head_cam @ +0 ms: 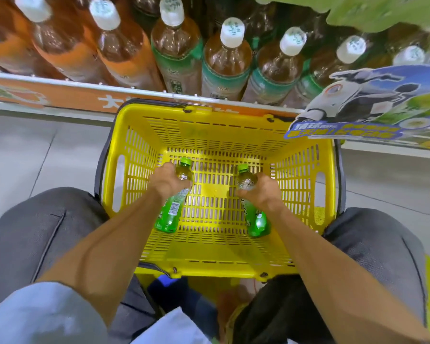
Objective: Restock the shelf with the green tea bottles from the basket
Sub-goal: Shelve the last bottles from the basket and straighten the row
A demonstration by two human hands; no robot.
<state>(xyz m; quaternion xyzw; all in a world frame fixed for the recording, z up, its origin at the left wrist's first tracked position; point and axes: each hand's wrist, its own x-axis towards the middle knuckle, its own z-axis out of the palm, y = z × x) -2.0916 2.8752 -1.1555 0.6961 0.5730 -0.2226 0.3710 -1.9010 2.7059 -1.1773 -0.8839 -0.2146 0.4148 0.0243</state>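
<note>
A: Head view: two green tea bottles lie on the floor of the yellow basket [134,150]; the left hand [168,181] curls round the left bottle [170,212] near its neck; the right hand [261,192] wraps the right bottle [257,219] likewise.

B: Lift both straight up, clear of the rim; I'd tighten each grip first, then stand them upright on the shelf [85,83].

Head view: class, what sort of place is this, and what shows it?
Probably a shop aisle: a shelf packed with rows of big tea bottles, a yellow shopping basket holding two green bottles, and a promotional sign at the shelf edge.
</note>
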